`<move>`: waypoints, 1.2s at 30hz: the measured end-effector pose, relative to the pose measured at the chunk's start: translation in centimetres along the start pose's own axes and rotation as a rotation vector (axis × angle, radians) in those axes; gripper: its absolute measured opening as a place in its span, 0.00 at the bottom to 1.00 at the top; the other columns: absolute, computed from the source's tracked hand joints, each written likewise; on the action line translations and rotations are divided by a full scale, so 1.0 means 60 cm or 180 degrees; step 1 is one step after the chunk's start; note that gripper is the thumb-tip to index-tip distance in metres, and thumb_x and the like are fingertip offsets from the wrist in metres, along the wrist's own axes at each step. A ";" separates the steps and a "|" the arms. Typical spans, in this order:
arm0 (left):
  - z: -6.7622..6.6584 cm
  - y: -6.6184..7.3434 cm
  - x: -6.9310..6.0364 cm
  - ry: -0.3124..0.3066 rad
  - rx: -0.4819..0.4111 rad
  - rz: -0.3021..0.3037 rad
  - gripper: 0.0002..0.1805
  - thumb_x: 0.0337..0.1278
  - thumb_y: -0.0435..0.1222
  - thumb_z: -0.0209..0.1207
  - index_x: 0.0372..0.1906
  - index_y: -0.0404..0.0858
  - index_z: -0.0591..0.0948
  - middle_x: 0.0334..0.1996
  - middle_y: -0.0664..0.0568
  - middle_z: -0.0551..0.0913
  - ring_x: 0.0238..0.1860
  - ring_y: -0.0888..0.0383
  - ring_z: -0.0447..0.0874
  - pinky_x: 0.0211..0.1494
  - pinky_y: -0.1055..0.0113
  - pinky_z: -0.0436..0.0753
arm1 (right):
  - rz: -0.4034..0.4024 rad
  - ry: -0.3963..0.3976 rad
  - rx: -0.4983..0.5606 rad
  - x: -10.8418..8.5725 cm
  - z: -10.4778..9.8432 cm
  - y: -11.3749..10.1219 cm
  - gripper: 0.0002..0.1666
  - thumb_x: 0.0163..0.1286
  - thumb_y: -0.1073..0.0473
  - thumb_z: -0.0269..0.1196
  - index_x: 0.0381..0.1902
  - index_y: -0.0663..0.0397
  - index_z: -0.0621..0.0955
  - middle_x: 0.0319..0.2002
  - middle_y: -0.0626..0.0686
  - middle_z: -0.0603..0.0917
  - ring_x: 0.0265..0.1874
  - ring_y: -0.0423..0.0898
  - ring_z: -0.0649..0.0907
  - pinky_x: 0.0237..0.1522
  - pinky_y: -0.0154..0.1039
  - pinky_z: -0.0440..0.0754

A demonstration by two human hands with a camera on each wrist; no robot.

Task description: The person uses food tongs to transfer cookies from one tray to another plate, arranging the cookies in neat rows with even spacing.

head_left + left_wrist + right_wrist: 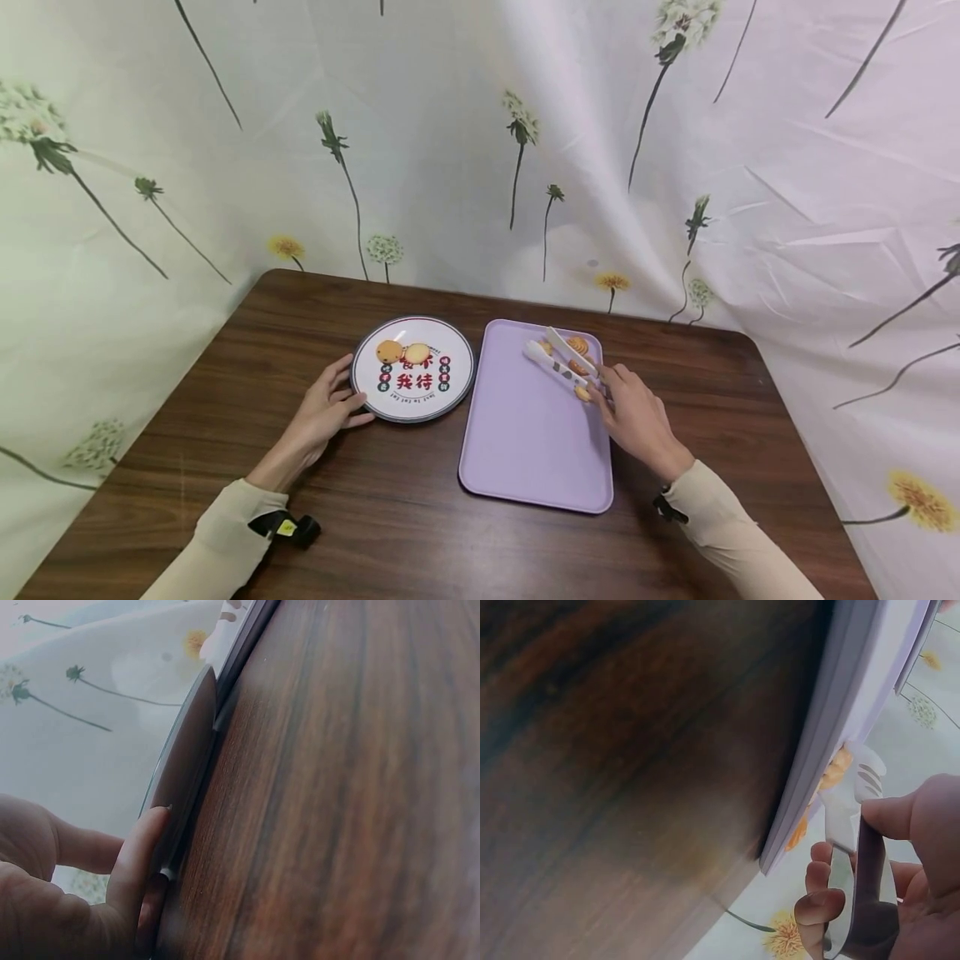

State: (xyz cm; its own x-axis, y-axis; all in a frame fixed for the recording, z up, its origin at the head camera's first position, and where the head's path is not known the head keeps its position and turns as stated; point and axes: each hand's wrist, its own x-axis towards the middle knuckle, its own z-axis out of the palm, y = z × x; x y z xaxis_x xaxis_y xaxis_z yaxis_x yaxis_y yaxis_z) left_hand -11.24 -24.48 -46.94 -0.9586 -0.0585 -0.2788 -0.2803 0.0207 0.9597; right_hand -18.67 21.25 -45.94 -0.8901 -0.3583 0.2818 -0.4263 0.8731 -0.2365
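One pair of tongs, white and smooth, hangs over the far right part of the tray, its two arms parted. The right hand pinches it between thumb and fingers. Around its arms lie golden cookies, at least one ridged in a swirl; whether the tongs grip one, I cannot tell. The tray is a matt lilac rectangle with rounded corners and a raised rim. Just beside it, to the left, sits a round, glossy white plate with a dark edge and red and green lettering, bearing two more cookies, one speckled, one paler. The left hand pinches the plate's near-left rim. Beneath all this is a dark, wood-grained table; behind it hangs a creased pale cloth printed with dandelions.

Only the right wrist view shows the slots in one tip and the smooth, bent handle inside the hand. The left wrist view alone bares the plate's shaded underside; the lettering appears only from the head.
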 end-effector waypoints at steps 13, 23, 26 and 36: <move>-0.001 0.000 0.004 -0.0005 -0.0003 -0.0012 0.45 0.77 0.22 0.45 0.86 0.44 0.37 0.83 0.32 0.44 0.78 0.33 0.60 0.55 0.68 0.93 | -0.0009 -0.0085 -0.0016 -0.010 0.006 0.005 0.26 0.75 0.54 0.65 0.66 0.62 0.80 0.44 0.56 0.83 0.37 0.51 0.80 0.28 0.51 0.84; -0.003 -0.002 0.003 -0.0021 0.0025 -0.0031 0.45 0.77 0.22 0.46 0.86 0.44 0.37 0.84 0.32 0.43 0.78 0.33 0.60 0.55 0.68 0.93 | -0.0161 0.0113 -0.0068 -0.014 0.006 0.004 0.23 0.74 0.56 0.67 0.64 0.59 0.82 0.41 0.55 0.83 0.34 0.53 0.81 0.24 0.52 0.84; -0.002 -0.002 0.003 -0.0016 0.0028 -0.0040 0.45 0.77 0.23 0.46 0.86 0.44 0.37 0.84 0.32 0.43 0.78 0.33 0.60 0.55 0.68 0.93 | -0.0167 0.0124 -0.0064 -0.015 0.006 0.003 0.23 0.74 0.57 0.66 0.63 0.59 0.83 0.40 0.55 0.83 0.34 0.54 0.81 0.23 0.52 0.83; -0.002 0.000 0.001 -0.0026 -0.0004 -0.0038 0.45 0.77 0.23 0.46 0.86 0.44 0.37 0.84 0.32 0.44 0.78 0.33 0.60 0.56 0.68 0.93 | -0.0165 0.0120 -0.0113 -0.014 0.001 -0.001 0.21 0.74 0.57 0.66 0.62 0.56 0.83 0.39 0.53 0.82 0.35 0.54 0.82 0.21 0.51 0.82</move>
State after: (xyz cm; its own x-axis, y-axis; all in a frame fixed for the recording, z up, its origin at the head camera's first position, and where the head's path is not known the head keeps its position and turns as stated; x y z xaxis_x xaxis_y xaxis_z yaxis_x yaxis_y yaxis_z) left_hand -11.29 -24.62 -46.96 -0.9555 -0.0507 -0.2906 -0.2918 0.0188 0.9563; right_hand -17.88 21.47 -46.19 -0.8600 -0.3911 0.3278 -0.4650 0.8651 -0.1878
